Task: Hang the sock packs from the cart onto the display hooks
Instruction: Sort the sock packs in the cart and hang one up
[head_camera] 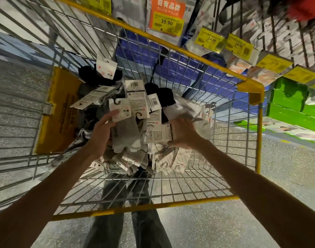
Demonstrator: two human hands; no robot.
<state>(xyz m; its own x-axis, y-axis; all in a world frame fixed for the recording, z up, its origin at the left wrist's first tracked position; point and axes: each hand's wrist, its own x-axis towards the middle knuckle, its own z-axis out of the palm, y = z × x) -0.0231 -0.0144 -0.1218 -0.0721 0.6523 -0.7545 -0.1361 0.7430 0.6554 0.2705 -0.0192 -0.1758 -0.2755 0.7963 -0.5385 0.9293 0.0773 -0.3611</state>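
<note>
Your two bare forearms come in from the near corners and meet over the cart (144,207), with your jeans (115,190) showing through its wire floor. Your left hand (101,133) is stretched long, its fingertips (112,114) resting on the white card header of a grey sock pack (125,133) near the top of the heap. Whether your thumb is under that card is hidden, so I cannot say you have hold of it. Your right hand (183,134) is seen from the back, cupped against the right side of the heap beside a barcode-card pack (158,135). The fingers curve loosely, but I cannot tell if they grip it or only steady it. The heap of sock packs (135,104) fills the middle of the basket, with cards and dark and grey socks lying at all angles. A yellow flap (62,111) sits against the left wall. Far and to the right, the display hooks (271,38) hold hanging packs behind yellow price tags (211,40), with an orange sign (166,6) to their left. By my reading you are at the picking step: no pack is clear of the cart, and most of the load is yet to be hung.
</note>
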